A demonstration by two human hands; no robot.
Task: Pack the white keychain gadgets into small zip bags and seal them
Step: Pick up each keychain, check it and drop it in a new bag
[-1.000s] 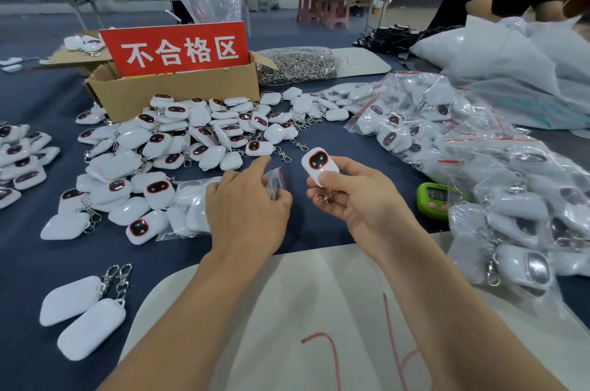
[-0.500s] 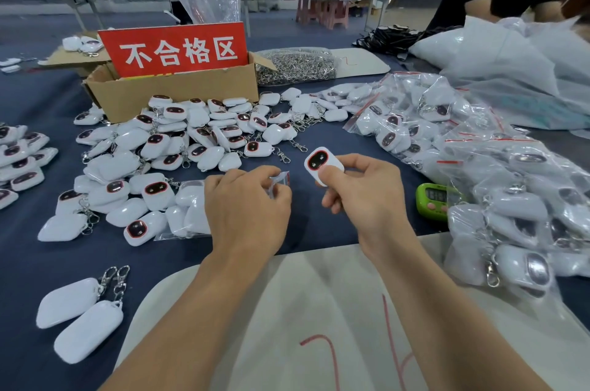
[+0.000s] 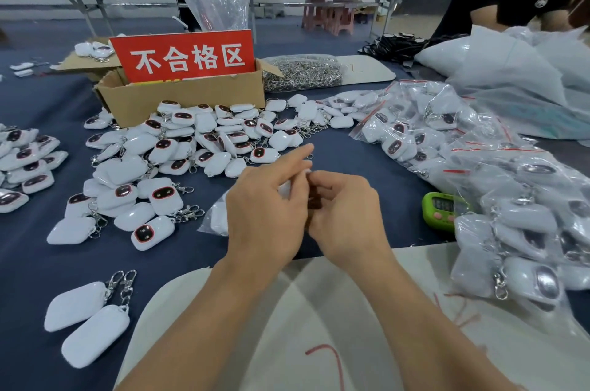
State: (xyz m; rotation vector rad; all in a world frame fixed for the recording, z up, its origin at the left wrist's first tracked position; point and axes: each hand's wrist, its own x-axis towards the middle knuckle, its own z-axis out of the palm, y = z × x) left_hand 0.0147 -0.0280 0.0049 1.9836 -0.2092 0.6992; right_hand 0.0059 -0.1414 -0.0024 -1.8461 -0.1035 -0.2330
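- A cardboard box (image 3: 178, 97) stood at the back of the blue cloth (image 3: 38, 263), holding a red sign (image 3: 186, 55) that read "不合格区".
- Just beside the box lay a clear bag of metal clasps (image 3: 303, 71).
- At the right, small zip bags (image 3: 479, 167) with red seal strips held white gadgets.
- In front of the box lay a heap of loose gadgets (image 3: 191, 148).
- Over the cloth's near edge, the left hand (image 3: 268, 215) pinched a white sliver (image 3: 286, 189) (gadget or bag, too blurred to tell), forefinger stretched out.
- The right hand (image 3: 348, 215) met it, fingers curled inward; what they gripped I could not tell.
- A green timer (image 3: 442, 210) sat near the bags, digits unreadable.
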